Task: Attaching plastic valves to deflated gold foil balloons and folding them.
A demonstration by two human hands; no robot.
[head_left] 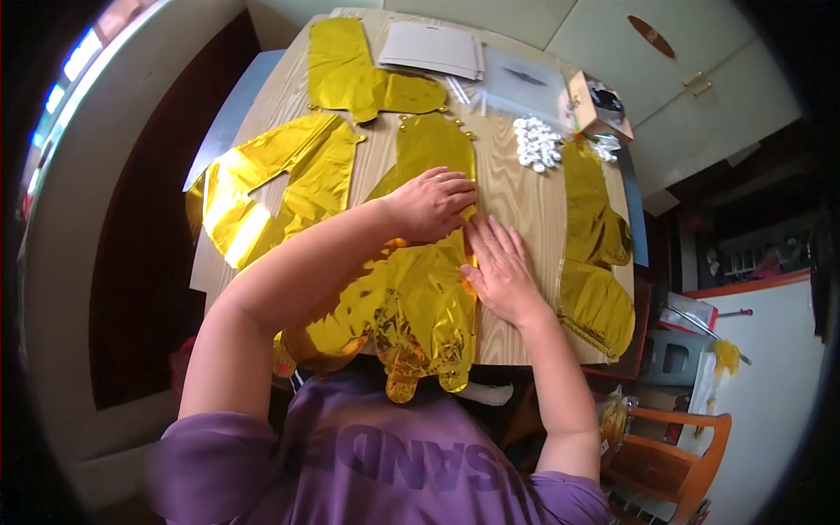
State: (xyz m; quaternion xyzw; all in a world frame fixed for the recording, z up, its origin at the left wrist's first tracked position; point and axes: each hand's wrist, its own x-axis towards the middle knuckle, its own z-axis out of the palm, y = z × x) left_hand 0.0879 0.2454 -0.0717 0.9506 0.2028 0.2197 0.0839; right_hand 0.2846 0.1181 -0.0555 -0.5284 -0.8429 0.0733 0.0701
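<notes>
A flat, shiny gold foil balloon (429, 144) lies in front of me on the wooden table, its crinkled lower end hanging past the near edge. My left hand (429, 206) reaches across it with curled fingers closed on the foil near its right edge. Just below and to the right, my right hand (500, 271) rests flat, fingers stretched out, along that same edge and the bare wood. A second gold foil balloon (328, 175) lies on the left, partly behind my left forearm. Another gold foil balloon (341, 66) is at the far left, and one more gold foil balloon (595, 319) lies along the right side.
At the back are a stack of pale sheets (429, 48), thin white sticks (458, 90) and a clear plastic bag (523, 83). Small white rolls (535, 144) lie in a pile near a cardboard box (599, 105). An orange wooden chair (713, 464) stands to the lower right.
</notes>
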